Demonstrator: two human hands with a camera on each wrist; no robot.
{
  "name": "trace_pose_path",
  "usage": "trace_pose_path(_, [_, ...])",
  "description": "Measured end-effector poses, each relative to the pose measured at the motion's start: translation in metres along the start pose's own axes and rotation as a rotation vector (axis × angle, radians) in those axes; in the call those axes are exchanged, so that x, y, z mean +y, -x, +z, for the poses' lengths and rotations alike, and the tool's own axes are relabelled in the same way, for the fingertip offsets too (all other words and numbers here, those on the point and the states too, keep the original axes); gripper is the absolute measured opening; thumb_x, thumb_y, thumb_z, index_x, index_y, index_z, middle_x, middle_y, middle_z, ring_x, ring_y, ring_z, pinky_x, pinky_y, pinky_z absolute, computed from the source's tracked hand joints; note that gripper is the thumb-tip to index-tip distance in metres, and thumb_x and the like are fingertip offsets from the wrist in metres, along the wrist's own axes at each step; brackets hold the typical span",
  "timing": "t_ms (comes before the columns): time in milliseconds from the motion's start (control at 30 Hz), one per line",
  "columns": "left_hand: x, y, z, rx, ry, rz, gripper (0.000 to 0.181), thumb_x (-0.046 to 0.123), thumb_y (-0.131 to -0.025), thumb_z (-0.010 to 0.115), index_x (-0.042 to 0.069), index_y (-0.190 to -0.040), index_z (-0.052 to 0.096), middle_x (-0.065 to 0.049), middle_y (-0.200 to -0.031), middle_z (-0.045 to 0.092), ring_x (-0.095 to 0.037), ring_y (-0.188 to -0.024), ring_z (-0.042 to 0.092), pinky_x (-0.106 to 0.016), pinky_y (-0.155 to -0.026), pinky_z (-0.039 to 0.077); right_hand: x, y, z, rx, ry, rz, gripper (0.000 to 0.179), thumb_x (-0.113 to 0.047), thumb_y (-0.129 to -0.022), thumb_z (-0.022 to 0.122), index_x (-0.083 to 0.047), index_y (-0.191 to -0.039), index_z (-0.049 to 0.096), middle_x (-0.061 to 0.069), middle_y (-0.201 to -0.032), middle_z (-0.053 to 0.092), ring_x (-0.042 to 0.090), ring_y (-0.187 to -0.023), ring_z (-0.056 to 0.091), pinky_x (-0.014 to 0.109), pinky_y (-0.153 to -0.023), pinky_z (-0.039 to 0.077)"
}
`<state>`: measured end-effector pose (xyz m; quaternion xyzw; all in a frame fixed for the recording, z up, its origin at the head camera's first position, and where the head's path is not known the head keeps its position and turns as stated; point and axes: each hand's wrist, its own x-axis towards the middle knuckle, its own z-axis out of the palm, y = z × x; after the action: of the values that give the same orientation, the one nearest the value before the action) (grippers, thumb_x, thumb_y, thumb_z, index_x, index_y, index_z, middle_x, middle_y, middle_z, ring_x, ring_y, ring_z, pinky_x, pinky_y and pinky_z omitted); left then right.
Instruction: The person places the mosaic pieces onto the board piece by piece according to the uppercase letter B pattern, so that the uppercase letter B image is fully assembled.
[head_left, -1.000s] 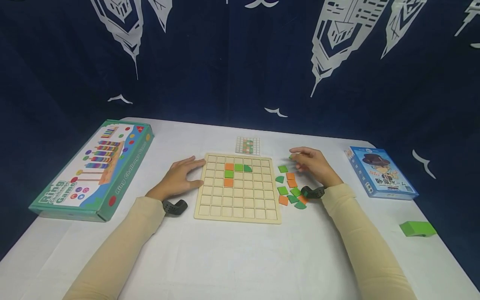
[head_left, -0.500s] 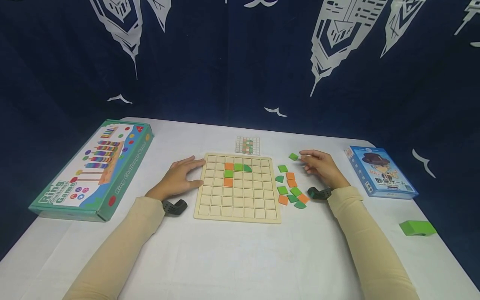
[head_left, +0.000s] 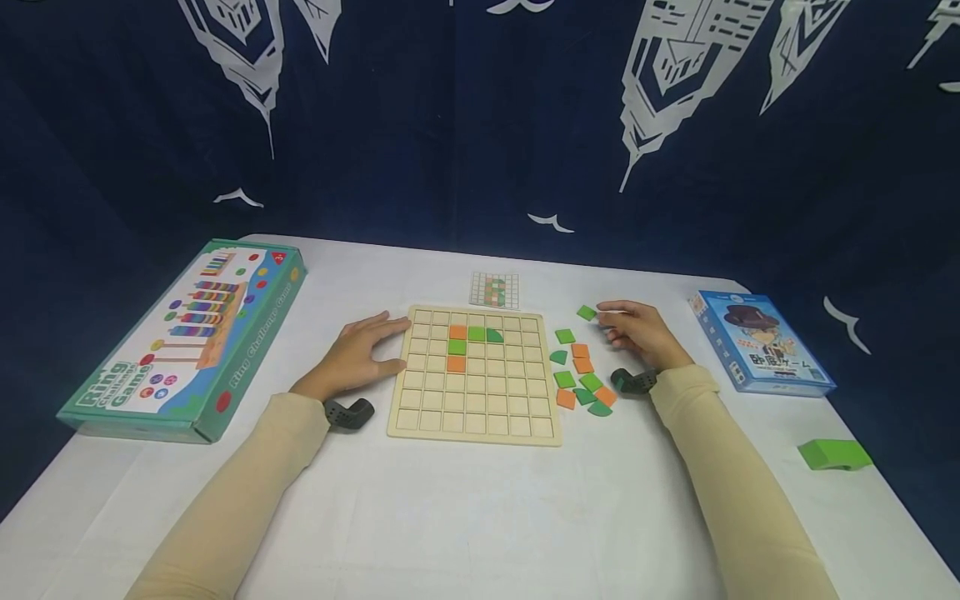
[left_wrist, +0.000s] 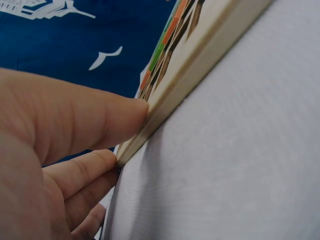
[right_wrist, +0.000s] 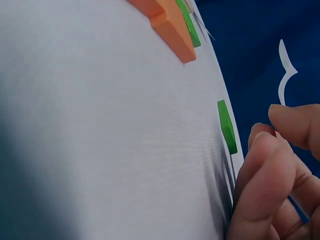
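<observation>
My left hand (head_left: 352,358) rests at the left edge of a wooden grid board (head_left: 480,408), thumb and fingertips touching its rim (left_wrist: 165,107). Set in the board's upper cells are orange and green squares and one dark green quarter-round tile (head_left: 494,336). To the board's right is my right hand (head_left: 641,333), its fingers loosely bent and holding nothing. Just left of those fingertips a lone green square tile (head_left: 587,312) lies on the cloth, a small gap away; the right wrist view shows this green tile (right_wrist: 227,127) too.
Loose orange and green tiles (head_left: 582,365) lie between board and right hand. Behind the board is a small pattern card (head_left: 495,290). A large game box (head_left: 187,342) stands left, a blue box (head_left: 761,343) right, with a green block (head_left: 834,455) near the table's right edge.
My right hand, at first touching the lone green tile, has drawn back to the right and left it on the cloth. The left hand and board have stayed put.
</observation>
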<state>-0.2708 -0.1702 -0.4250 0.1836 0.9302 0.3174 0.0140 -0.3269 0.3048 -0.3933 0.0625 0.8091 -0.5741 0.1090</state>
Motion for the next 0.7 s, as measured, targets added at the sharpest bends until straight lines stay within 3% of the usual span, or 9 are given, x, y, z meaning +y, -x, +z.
trace_pose_path(333, [0.001, 0.001, 0.000, 0.003, -0.004, 0.000, 0.073, 0.024, -0.094, 0.074, 0.004, -0.160, 0.051, -0.018, -0.168, 0.044, -0.039, -0.162, 0.027, -0.059, -0.133, 0.013, -0.008, -0.005, 0.006, 0.083, 0.074, 0.133, 0.056, -0.018, -0.104, 0.073, -0.002, -0.155, 0.055, -0.007, -0.078, 0.063, 0.003, -0.061, 0.058, 0.015, -0.058, 0.052])
trace_pose_path(700, [0.001, 0.001, 0.000, 0.001, -0.008, 0.003, 0.072, 0.023, -0.095, 0.074, 0.004, -0.160, 0.051, -0.018, -0.168, 0.045, -0.040, -0.162, 0.027, -0.059, -0.133, 0.013, -0.017, -0.010, 0.014, 0.117, 0.149, 0.166, 0.055, -0.012, -0.099, 0.078, 0.002, -0.148, 0.057, -0.007, -0.067, 0.062, 0.003, -0.055, 0.054, 0.016, -0.054, 0.049])
